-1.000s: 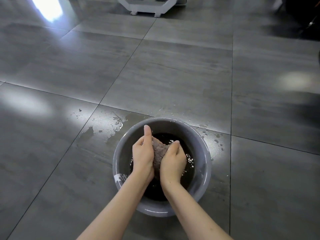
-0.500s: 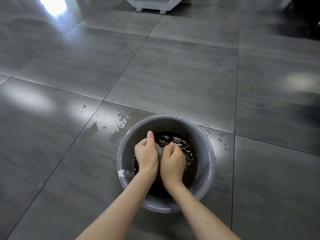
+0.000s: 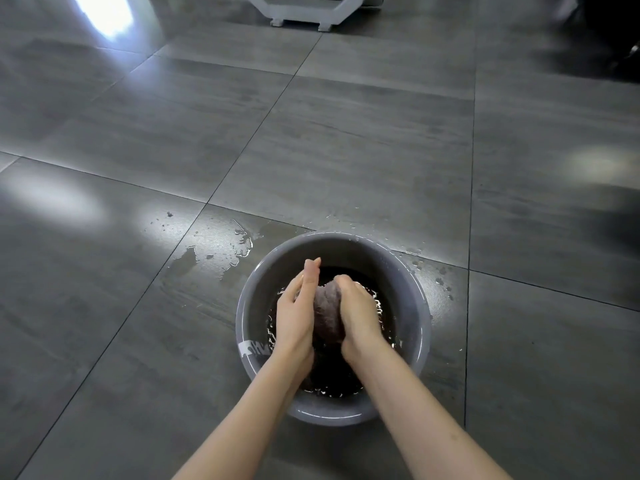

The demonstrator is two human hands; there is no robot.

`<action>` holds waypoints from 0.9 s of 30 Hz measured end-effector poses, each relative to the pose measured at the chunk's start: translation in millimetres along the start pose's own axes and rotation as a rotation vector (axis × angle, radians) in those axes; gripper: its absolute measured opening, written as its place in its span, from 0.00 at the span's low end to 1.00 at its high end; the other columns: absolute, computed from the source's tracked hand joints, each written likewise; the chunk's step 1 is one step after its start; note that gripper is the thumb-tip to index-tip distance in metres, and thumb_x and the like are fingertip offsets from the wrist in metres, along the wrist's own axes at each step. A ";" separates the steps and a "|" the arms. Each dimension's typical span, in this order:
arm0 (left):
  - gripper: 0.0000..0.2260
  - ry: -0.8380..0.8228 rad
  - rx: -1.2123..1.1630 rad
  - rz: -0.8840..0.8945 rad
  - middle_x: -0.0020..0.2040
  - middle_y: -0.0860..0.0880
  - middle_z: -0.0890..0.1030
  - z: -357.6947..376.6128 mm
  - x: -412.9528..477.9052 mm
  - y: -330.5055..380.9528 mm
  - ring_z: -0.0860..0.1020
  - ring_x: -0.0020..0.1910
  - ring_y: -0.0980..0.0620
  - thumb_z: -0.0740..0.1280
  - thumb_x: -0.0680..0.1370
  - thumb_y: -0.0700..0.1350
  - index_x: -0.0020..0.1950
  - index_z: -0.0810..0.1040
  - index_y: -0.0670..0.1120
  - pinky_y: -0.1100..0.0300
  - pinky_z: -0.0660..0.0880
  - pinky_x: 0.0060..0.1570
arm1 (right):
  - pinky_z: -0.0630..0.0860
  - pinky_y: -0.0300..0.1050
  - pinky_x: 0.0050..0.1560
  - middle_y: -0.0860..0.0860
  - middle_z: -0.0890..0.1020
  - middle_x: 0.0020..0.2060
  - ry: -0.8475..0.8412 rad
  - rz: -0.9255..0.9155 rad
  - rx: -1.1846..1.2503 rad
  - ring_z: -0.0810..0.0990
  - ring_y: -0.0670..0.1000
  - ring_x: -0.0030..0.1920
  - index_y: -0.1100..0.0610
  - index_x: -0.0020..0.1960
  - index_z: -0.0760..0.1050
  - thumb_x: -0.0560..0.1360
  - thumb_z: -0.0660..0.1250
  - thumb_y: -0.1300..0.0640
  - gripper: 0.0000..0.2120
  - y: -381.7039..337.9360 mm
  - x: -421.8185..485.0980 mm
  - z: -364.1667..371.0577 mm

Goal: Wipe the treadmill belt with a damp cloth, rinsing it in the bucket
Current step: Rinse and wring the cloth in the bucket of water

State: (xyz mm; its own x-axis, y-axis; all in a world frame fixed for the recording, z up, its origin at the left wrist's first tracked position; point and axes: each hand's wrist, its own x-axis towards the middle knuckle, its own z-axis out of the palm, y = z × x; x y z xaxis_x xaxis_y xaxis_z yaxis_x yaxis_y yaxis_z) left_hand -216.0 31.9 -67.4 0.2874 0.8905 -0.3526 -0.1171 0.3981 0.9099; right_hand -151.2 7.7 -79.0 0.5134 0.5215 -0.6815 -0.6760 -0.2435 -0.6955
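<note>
Left fingers (image 3: 309, 276) straight against cloth (image 3: 327, 315), right fingers (image 3: 347, 285) curled round it

You were indoors, in a wide, open room with a hard floor (image 3: 346, 150) of large grey tiles. Thin dark joints ran between them, and the polish threw back a bright glare (image 3: 104, 12) and some softer patches of light. At the far edge stood the white, angular base (image 3: 311, 13) of some machine or fitting on small feet. A dark bulk (image 3: 613, 32) sat blurred in the far right corner. You could not have identified either. A bucket (image 3: 420, 306) of dark water stood directly on the tiles, with splashes (image 3: 221, 247) beside it. So much open tiled floor suggested a gym, hall or showroom rather than a home, though nothing settled which.
</note>
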 end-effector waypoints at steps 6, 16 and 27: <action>0.20 0.235 -0.074 -0.057 0.33 0.49 0.84 17.6 -2.3 14.0 0.82 0.32 0.56 0.65 0.74 0.61 0.39 0.82 0.44 0.66 0.76 0.31 | 0.69 0.51 0.35 0.44 0.72 0.25 0.167 -0.584 -0.298 0.67 0.46 0.29 0.53 0.30 0.65 0.72 0.62 0.57 0.13 14.0 -16.7 7.6; 0.21 0.346 0.073 -0.074 0.21 0.53 0.73 13.9 7.7 12.8 0.70 0.20 0.59 0.64 0.79 0.52 0.30 0.74 0.42 0.68 0.69 0.23 | 0.59 0.50 0.32 0.45 0.65 0.21 0.169 -0.695 -0.339 0.58 0.47 0.27 0.52 0.28 0.55 0.67 0.56 0.55 0.12 11.7 -16.4 13.3; 0.22 0.337 0.131 -0.111 0.19 0.52 0.70 8.2 14.3 2.3 0.69 0.23 0.54 0.61 0.80 0.47 0.26 0.67 0.43 0.61 0.68 0.29 | 0.66 0.53 0.35 0.43 0.70 0.22 0.141 -0.730 -0.379 0.64 0.45 0.27 0.49 0.27 0.61 0.74 0.56 0.51 0.17 23.9 -8.9 9.3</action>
State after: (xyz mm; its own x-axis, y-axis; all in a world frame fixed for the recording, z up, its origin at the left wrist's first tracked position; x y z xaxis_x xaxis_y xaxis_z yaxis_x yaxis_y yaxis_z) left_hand -204.4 43.7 -68.5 -0.0397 0.8747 -0.4831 0.0265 0.4842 0.8745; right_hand -176.8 4.8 -87.4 0.8319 0.5539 -0.0345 0.0632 -0.1563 -0.9857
